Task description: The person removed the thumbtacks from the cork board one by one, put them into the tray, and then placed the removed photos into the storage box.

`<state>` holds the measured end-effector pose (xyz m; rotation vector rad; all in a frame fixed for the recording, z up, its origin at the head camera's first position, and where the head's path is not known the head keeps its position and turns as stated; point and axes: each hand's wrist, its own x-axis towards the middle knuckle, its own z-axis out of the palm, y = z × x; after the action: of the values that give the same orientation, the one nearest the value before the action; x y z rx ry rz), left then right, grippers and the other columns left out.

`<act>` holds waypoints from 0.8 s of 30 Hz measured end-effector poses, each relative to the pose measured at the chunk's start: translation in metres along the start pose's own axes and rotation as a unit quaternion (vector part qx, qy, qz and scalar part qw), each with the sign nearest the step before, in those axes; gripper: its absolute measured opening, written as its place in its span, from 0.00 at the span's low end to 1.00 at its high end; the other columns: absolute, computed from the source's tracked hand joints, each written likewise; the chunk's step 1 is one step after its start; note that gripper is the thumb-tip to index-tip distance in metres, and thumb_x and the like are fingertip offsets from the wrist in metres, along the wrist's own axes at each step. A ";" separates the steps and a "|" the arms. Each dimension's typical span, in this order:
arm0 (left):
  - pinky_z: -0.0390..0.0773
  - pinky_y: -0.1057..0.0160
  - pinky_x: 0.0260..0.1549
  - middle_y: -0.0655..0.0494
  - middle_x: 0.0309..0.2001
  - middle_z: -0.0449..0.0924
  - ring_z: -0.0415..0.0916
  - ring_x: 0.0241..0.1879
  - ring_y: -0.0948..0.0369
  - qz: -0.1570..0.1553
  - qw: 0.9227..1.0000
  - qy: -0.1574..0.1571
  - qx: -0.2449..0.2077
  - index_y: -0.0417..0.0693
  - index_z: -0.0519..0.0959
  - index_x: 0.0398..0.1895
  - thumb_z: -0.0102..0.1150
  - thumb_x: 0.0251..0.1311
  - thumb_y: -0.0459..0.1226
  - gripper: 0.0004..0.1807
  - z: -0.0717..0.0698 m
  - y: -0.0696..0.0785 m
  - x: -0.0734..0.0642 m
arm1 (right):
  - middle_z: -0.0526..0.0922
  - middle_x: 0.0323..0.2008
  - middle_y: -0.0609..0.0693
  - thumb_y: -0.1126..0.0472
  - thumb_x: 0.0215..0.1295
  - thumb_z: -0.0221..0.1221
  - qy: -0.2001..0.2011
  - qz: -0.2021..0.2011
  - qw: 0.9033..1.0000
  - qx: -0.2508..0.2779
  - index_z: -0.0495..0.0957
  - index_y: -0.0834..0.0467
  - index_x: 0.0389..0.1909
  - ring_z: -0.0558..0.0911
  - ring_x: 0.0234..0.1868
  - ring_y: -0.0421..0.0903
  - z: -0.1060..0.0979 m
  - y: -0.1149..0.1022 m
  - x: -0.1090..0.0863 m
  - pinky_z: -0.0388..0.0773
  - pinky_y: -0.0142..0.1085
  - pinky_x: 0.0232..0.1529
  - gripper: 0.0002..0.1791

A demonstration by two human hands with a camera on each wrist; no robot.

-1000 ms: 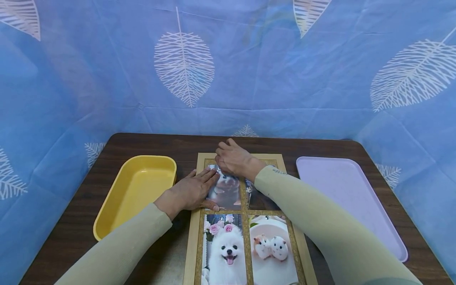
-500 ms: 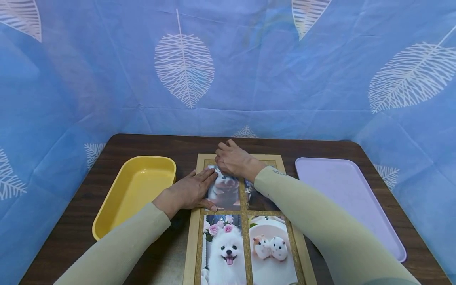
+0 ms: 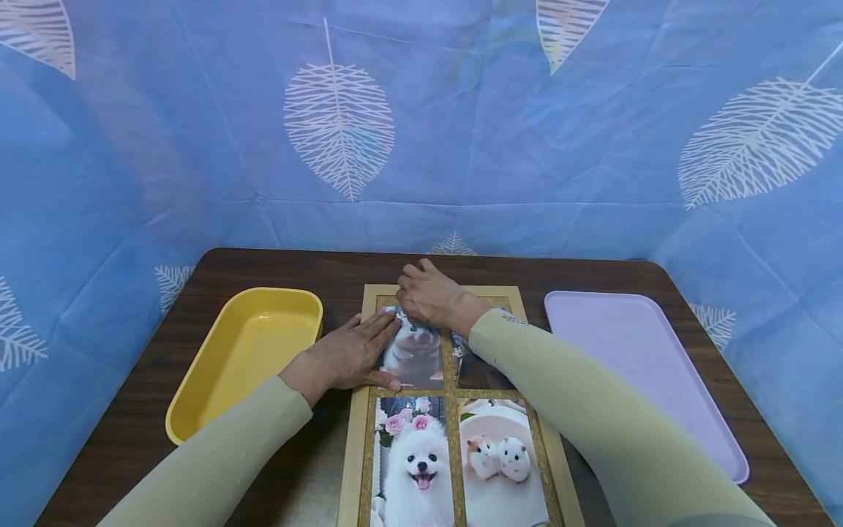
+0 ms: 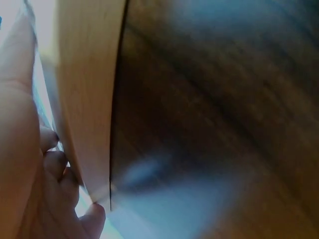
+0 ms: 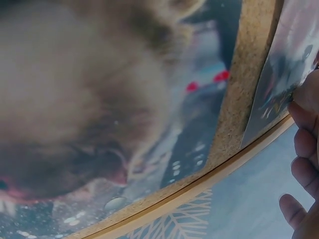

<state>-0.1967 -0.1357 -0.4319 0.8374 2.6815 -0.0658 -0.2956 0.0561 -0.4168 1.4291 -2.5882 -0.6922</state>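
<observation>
A wood-framed cork board (image 3: 355, 446) lies on the table with several animal photos on it. My left hand (image 3: 342, 357) rests flat on the left edge of the upper left photo (image 3: 415, 355), fingers straight, thumb near its lower edge. My right hand (image 3: 436, 296) is at that photo's top, fingers curled. In the right wrist view its thumb and fingers (image 5: 305, 94) pinch something small against the photo, mostly hidden. A clear round tack head (image 5: 115, 202) shows on the neighbouring photo (image 5: 75, 99). Below are a white dog photo (image 3: 421, 468) and a hamster photo (image 3: 503, 476).
A yellow tray (image 3: 246, 359) stands left of the board, close to my left forearm. On the right lies a flat lilac tray (image 3: 632, 351), partly behind my right sleeve. A blue leaf-patterned cloth (image 3: 461, 132) hangs behind the dark wooden table (image 3: 283, 267).
Both hands hold almost the same places on the upper left photo. The whole head view shifts very slightly; nothing else visibly moves.
</observation>
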 end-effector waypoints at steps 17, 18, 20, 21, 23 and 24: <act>0.44 0.41 0.82 0.50 0.87 0.34 0.31 0.86 0.51 0.008 1.000 -0.001 0.001 0.49 0.40 0.88 0.39 0.67 0.76 0.59 0.004 -0.001 -0.004 | 0.82 0.53 0.49 0.51 0.83 0.51 -0.017 0.004 1.000 0.006 0.86 0.52 0.52 0.71 0.54 0.51 0.000 -0.001 0.001 0.68 0.49 0.60 0.16; 0.45 0.41 0.82 0.50 0.87 0.34 0.31 0.86 0.51 0.009 1.000 -0.001 0.000 0.49 0.40 0.88 0.39 0.67 0.76 0.59 0.004 -0.001 -0.004 | 0.82 0.53 0.49 0.51 0.83 0.51 -0.017 0.005 1.000 0.007 0.86 0.52 0.52 0.71 0.54 0.51 0.000 -0.002 0.001 0.68 0.49 0.60 0.16; 0.45 0.42 0.83 0.50 0.87 0.34 0.31 0.86 0.51 0.008 1.000 -0.002 -0.002 0.49 0.40 0.88 0.40 0.67 0.76 0.59 0.003 -0.001 -0.005 | 0.82 0.53 0.50 0.51 0.83 0.52 -0.016 0.004 1.000 0.010 0.86 0.52 0.52 0.71 0.54 0.51 0.000 -0.001 0.001 0.68 0.49 0.60 0.16; 0.45 0.42 0.82 0.49 0.87 0.34 0.31 0.86 0.51 0.008 1.000 -0.001 -0.001 0.48 0.40 0.88 0.40 0.67 0.76 0.59 0.003 -0.001 -0.005 | 0.82 0.53 0.50 0.52 0.83 0.51 -0.015 0.004 1.000 0.011 0.86 0.52 0.51 0.71 0.54 0.51 0.000 -0.001 0.001 0.68 0.49 0.59 0.16; 0.45 0.42 0.83 0.49 0.87 0.34 0.31 0.86 0.51 0.008 1.000 -0.002 0.002 0.48 0.40 0.88 0.39 0.67 0.76 0.59 0.003 -0.001 -0.005 | 0.82 0.52 0.50 0.52 0.83 0.51 -0.015 0.003 1.000 0.015 0.86 0.53 0.51 0.71 0.54 0.51 0.000 -0.001 0.001 0.68 0.49 0.59 0.16; 0.45 0.42 0.83 0.49 0.87 0.34 0.31 0.86 0.51 0.008 1.000 -0.003 0.004 0.48 0.40 0.88 0.39 0.67 0.76 0.59 0.003 -0.001 -0.004 | 0.82 0.52 0.50 0.53 0.84 0.51 -0.014 0.003 1.000 0.016 0.86 0.53 0.50 0.71 0.54 0.51 0.000 0.000 0.001 0.68 0.50 0.59 0.16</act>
<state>-0.1929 -0.1392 -0.4338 0.8600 2.6709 -0.0737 -0.2959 0.0552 -0.4170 1.4303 -2.6358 -0.6783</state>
